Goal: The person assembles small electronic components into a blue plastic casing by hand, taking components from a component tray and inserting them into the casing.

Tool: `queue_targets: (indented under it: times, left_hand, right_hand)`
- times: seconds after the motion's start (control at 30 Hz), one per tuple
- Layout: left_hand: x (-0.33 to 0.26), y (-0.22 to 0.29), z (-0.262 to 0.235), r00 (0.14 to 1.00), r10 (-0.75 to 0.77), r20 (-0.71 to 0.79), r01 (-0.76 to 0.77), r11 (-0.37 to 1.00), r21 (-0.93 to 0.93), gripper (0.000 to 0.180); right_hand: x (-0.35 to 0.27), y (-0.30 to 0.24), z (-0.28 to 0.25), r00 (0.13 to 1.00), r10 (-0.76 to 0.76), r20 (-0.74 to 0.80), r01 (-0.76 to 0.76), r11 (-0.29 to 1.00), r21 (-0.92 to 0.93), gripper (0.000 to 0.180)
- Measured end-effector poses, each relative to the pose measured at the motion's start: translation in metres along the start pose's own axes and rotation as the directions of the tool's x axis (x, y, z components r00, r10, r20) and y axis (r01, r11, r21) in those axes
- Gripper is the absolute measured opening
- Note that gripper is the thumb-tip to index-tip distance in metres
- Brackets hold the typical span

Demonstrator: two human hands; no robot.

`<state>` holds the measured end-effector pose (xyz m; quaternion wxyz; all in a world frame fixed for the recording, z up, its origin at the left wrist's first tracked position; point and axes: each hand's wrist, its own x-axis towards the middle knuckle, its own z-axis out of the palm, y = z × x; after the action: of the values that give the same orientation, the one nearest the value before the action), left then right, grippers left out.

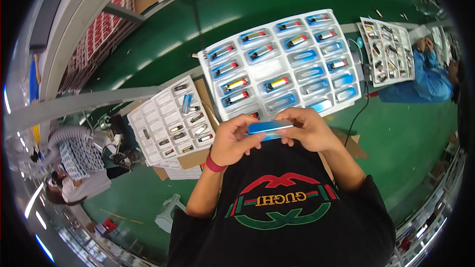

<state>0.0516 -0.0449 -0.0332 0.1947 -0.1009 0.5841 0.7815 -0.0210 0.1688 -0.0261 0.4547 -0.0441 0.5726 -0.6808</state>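
1. Two bare hands meet at the centre of the view, both closed on one flat, oblong, glossy blue plastic case [269,128] held level and crosswise, close to the person's chest. The left hand [232,141], with a red band at the wrist, wraps its fingers around the case's left end. The right hand [308,129] pinches the right end from above, fingers curled over the top edge.

2. Just beyond the hands, at twelve o'clock, lies a large white moulded plastic tray [284,64]. Many of its pockets hold blue cases, and several cases carry small red, yellow and black parts. The near edge of the tray sits just behind the knuckles.

3. At nine o'clock from the hands sits a smaller white pocketed tray [168,118] with small dark parts and one upright blue piece, resting on brown cardboard [190,158].

4. Risks, as a judgement: the case looks smooth and is held only at its ends, over the green floor [396,138], so a loosened pinch could let it drop. A knuckle moving forward could knock the large tray's near edge and jolt loose parts from their pockets.

5. Other workers sit at two and eight o'clock, well apart.
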Motion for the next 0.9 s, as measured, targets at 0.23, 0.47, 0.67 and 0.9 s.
queue_targets:
  times: [0.23,0.47,0.67,0.9]
  left_hand:
    - [0.017,0.015,-0.013,0.925,0.234,-0.299,-0.062,0.871,0.488,0.031]
    - [0.080,-0.007,-0.197,0.741,0.470,-0.479,0.343,0.347,0.873,0.022]
    - [0.164,-0.061,-0.282,0.894,0.413,-0.173,0.218,-0.063,0.974,0.041]
    - [0.189,-0.086,-0.324,0.931,0.363,0.041,0.027,-0.180,0.983,0.024]
  right_hand:
    - [0.044,0.001,-0.025,0.946,-0.269,-0.183,0.165,0.882,-0.442,0.024]
    - [0.109,0.006,-0.066,0.861,-0.441,-0.254,0.055,0.576,-0.815,0.016]
    - [0.121,0.006,-0.054,0.733,-0.674,-0.086,0.008,0.135,-0.991,0.018]
    - [0.077,-0.002,-0.029,0.687,-0.674,-0.271,-0.074,0.306,-0.949,0.017]
